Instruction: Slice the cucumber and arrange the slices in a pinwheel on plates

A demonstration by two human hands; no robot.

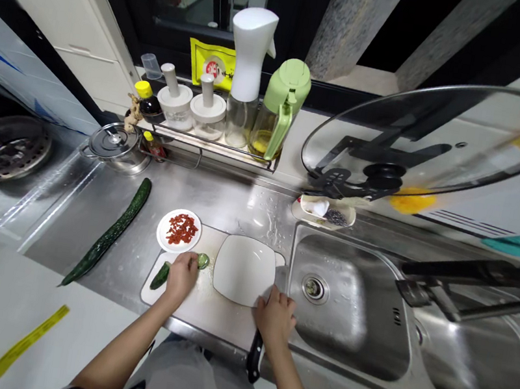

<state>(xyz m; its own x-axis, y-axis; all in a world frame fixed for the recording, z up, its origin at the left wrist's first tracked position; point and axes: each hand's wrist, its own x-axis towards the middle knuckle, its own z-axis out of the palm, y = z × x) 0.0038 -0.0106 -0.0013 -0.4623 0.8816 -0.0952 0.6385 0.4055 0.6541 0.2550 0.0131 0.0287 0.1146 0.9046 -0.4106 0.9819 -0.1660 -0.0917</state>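
My left hand (182,276) is closed over a short piece of cucumber (160,276) lying on the white cutting board (212,312); its cut green end (203,260) shows past my fingers. My right hand (276,317) grips a knife whose black handle (254,358) points back toward me; the blade is hidden under the hand. Between the hands a square white plate (244,269) rests on the board. A small round plate of red berries (179,230) sits at the board's far left corner.
A whole long cucumber (110,231) lies on the steel counter to the left. A steel sink (351,301) is right of the board. A rack with oil bottles and jars (234,105), a small lidded pot (114,145) and a glass lid (436,140) stand behind.
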